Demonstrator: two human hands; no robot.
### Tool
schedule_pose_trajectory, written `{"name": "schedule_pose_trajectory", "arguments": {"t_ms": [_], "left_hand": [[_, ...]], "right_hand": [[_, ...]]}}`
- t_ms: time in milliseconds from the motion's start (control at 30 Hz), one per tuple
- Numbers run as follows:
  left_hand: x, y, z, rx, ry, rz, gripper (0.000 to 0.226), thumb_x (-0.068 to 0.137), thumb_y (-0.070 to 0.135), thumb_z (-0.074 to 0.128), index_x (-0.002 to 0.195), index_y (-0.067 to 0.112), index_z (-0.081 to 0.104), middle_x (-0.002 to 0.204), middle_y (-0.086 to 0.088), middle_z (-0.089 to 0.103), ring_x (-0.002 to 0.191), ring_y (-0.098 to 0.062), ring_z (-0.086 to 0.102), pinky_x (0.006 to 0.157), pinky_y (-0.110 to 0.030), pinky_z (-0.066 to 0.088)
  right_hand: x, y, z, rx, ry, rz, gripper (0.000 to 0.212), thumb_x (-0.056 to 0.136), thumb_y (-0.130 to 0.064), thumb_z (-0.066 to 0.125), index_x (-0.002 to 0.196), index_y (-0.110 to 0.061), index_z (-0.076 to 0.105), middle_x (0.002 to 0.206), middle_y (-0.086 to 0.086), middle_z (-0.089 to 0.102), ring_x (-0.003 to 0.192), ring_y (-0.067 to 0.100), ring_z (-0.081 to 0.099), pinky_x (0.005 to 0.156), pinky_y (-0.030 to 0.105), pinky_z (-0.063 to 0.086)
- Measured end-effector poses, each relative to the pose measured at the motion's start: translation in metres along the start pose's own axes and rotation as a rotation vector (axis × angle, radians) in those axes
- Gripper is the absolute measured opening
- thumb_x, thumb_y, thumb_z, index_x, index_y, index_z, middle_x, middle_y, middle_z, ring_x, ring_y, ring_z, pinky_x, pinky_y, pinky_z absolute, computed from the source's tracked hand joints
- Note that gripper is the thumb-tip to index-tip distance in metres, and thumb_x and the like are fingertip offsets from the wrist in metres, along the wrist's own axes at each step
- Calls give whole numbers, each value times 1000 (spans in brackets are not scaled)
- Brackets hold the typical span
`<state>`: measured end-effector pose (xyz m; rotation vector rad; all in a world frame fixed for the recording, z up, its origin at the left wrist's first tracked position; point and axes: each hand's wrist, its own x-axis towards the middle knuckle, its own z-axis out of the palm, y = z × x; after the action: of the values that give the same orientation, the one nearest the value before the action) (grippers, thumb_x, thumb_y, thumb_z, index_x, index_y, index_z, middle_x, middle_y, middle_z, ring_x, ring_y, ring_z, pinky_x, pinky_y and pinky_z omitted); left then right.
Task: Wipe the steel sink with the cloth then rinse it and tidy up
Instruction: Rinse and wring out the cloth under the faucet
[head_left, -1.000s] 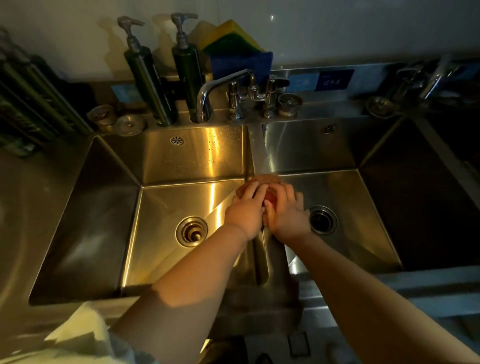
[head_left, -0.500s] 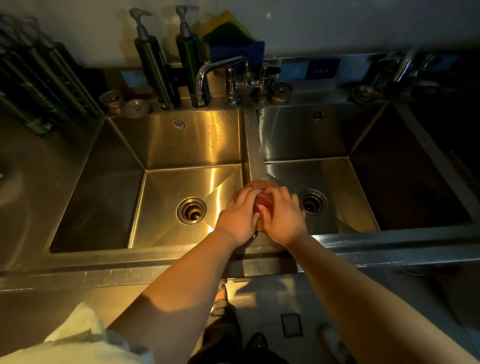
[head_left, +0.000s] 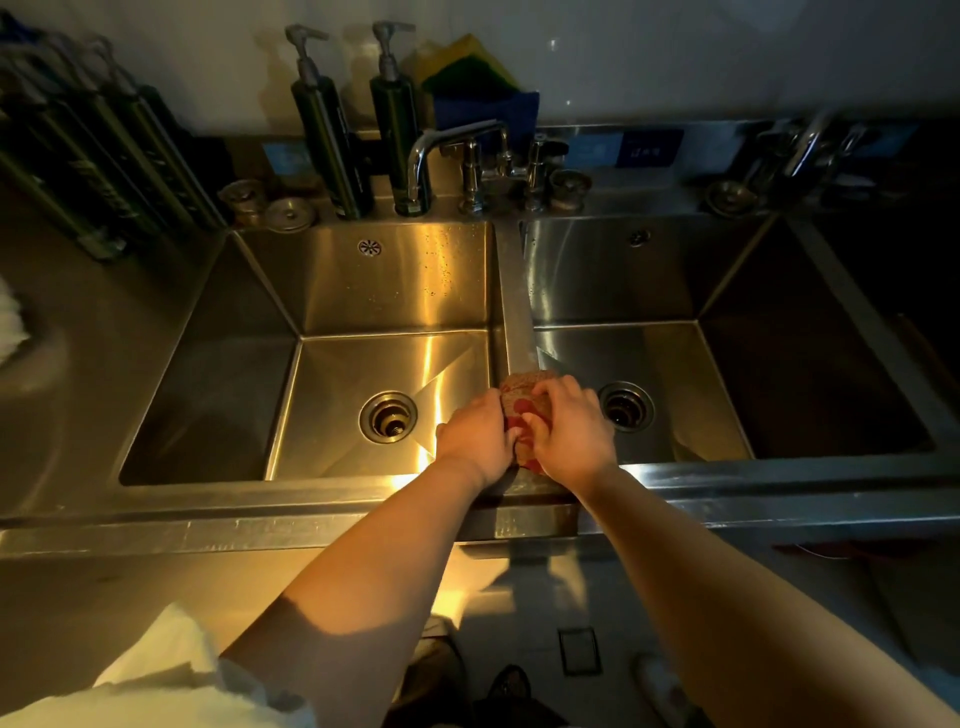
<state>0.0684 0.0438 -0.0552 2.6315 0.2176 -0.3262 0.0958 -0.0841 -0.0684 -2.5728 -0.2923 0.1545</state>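
Observation:
A brown and red cloth (head_left: 524, 395) lies over the steel divider (head_left: 514, 306) between the two sink basins, near the front rim. My left hand (head_left: 475, 439) holds the cloth from the left side, fingers curled onto it. From the right, my right hand (head_left: 569, 431) grips the same cloth, its fingers bent over the top. The left basin (head_left: 374, 291) and right basin (head_left: 691, 364) are bare steel, each with a round drain. A swivel faucet (head_left: 447, 140) stands behind the divider, its spout over the left basin's back edge; no water shows.
Two dark pump bottles (head_left: 358, 124) stand behind the left basin, with sponges (head_left: 478, 83) against the wall. Drain plugs (head_left: 270, 205) sit on the back ledge. A rack of dark tubes (head_left: 88, 156) is at the far left. A second faucet (head_left: 800, 150) is at the back right.
Both hands have slid the cloth along the divider toward the front rim. The view has pulled back, so more of the sink front and the floor shows.

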Motion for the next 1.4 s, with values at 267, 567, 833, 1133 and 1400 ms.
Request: {"name": "schedule_pose_trajectory", "arguments": {"t_ms": [267, 567, 833, 1133, 1400], "left_hand": [[0, -5, -15, 24, 15, -8, 41, 92, 29, 49, 129, 17, 39, 124, -9, 55, 110, -31, 54, 91, -42, 44], [-9, -87, -77, 146, 86, 3, 36, 89, 23, 49, 122, 13, 42, 125, -10, 52, 112, -32, 52, 87, -44, 41], [-32, -210, -141, 292, 175, 65, 41, 91, 30, 48, 129, 17, 41, 128, -5, 46, 117, -25, 43, 95, -45, 35], [-69, -324, -208, 440, 212, 101, 39, 92, 37, 34, 125, 18, 43, 119, -5, 51, 107, -25, 47, 86, -43, 36], [-106, -407, -201, 520, 96, -53, 41, 87, 39, 35, 121, 17, 37, 122, -4, 43, 109, -23, 41, 83, -42, 31]], "right_hand": [[3, -15, 1, -56, 26, 5, 29, 89, -31, 53, 117, -30, 47, 121, -5, 48, 113, 17, 42, 90, 47, 37], [17, -113, 43, -59, 58, -87, 30, 92, -29, 47, 121, -27, 48, 126, -1, 45, 113, 21, 42, 89, 45, 37], [23, -228, 112, 12, 33, -141, 34, 92, -33, 46, 124, -22, 50, 121, 3, 48, 110, 25, 46, 86, 42, 42], [8, -332, 160, 169, 11, -332, 29, 93, -38, 46, 114, -25, 60, 106, 1, 59, 94, 18, 57, 75, 28, 42], [-20, -382, 226, -170, -92, -555, 35, 91, -46, 38, 113, -25, 55, 109, 4, 57, 93, 24, 53, 75, 37, 43]]}}
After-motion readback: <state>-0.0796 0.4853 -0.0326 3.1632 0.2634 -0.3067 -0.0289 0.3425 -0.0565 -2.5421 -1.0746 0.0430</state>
